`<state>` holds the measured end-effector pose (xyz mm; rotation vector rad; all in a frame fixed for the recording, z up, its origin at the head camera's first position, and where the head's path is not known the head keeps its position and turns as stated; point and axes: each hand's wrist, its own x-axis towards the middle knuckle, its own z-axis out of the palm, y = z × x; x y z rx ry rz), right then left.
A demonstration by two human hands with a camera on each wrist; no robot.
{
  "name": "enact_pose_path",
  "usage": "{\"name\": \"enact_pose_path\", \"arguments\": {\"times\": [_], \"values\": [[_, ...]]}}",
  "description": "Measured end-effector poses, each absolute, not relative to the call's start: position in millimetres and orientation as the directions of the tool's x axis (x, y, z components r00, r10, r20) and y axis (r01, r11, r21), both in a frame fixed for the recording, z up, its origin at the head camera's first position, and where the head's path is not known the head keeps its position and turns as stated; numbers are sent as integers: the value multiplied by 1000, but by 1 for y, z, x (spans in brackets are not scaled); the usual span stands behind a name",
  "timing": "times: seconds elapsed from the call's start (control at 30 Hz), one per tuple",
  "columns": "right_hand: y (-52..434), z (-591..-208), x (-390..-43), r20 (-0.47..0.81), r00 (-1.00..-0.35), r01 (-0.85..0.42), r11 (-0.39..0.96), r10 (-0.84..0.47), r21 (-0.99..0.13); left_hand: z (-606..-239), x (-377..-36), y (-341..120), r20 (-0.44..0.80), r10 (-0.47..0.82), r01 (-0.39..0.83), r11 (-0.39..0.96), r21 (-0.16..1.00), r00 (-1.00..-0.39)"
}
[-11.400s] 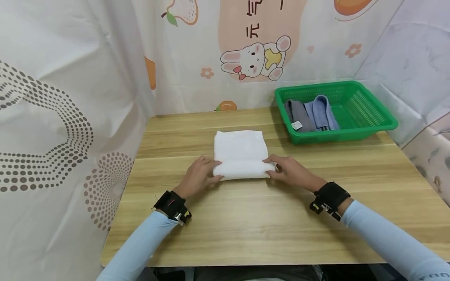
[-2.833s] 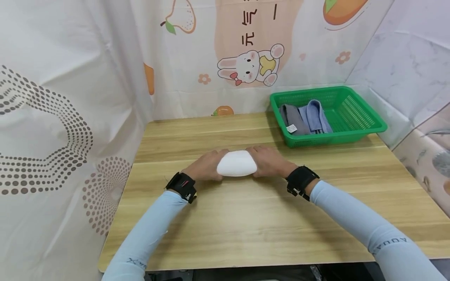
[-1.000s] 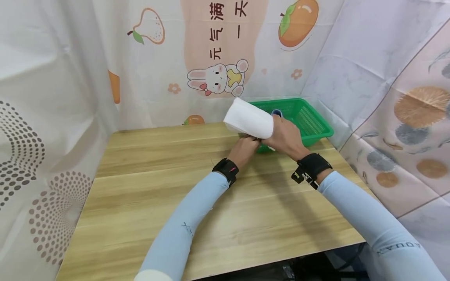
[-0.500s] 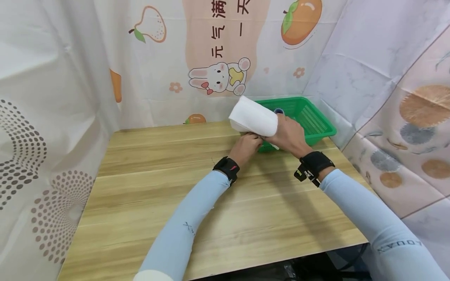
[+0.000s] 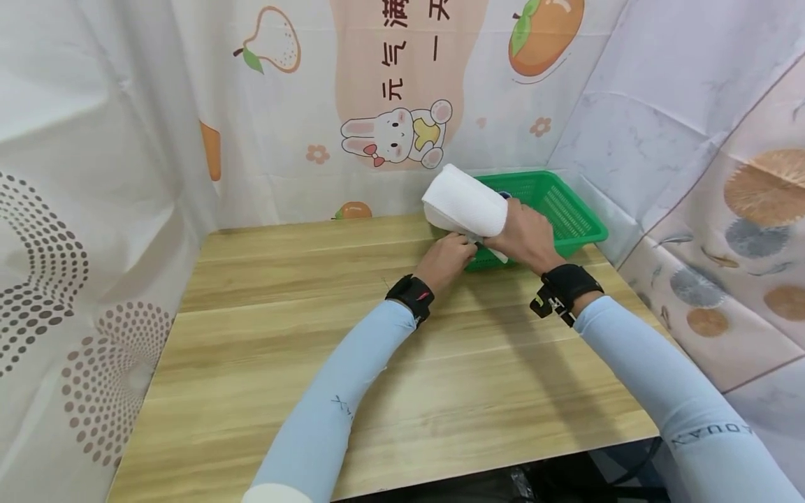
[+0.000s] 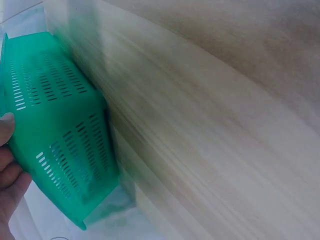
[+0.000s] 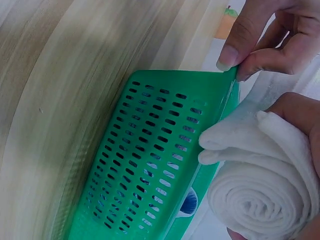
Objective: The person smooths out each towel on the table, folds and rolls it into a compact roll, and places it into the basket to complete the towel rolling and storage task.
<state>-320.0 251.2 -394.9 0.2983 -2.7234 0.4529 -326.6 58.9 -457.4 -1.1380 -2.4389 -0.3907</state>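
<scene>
1. From the head camera I see my right hand (image 5: 525, 234) wrapped around the rolled white towel (image 5: 465, 202), carrying it in the air over the near left corner of the green basket (image 5: 569, 216). My left hand (image 5: 448, 258) sits just below the roll, thumb and forefinger closed on the basket's near corner. Against half a second ago both hands and the roll sit a touch further right and higher in the picture, closer over the basket; the grips look unchanged. Eleven seconds back the towel lay folded flat in the middle of the wooden table (image 5: 302, 328); about three seconds back it was already a roll, resting on the table between both hands.

2. From the left wrist camera I get a blurred picture: the green basket (image 6: 55, 145) stands along the left side, with the wooden table (image 6: 210, 130) filling the rest. Fingertips (image 6: 7, 165) show at the left edge against the basket wall; this view does not show how they grip.

3. From the right wrist camera the left hand (image 7: 270, 35) pinches the rim of the green basket (image 7: 150, 160) between thumb and forefinger. My right hand (image 7: 300, 125) curls around the rolled white towel (image 7: 255, 195), whose spiral end faces the lens, just beside the basket's rim.
</scene>
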Motion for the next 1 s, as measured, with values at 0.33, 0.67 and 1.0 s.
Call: {"name": "enact_pose_path", "arguments": {"times": [0.33,0.67,1.0], "values": [[261,-395,-322,369,-923,-233,923,-111,-306,-458,-328,59,474,666,785,612,93,-576],[281,-387,-330,365,-926,-218,927,-97,-306,-458,-331,60,503,657,796,596,110,-561],[295,-386,-336,378,-924,-189,927,-56,-325,-457,-332,59,482,673,800,590,108,-561]]}}
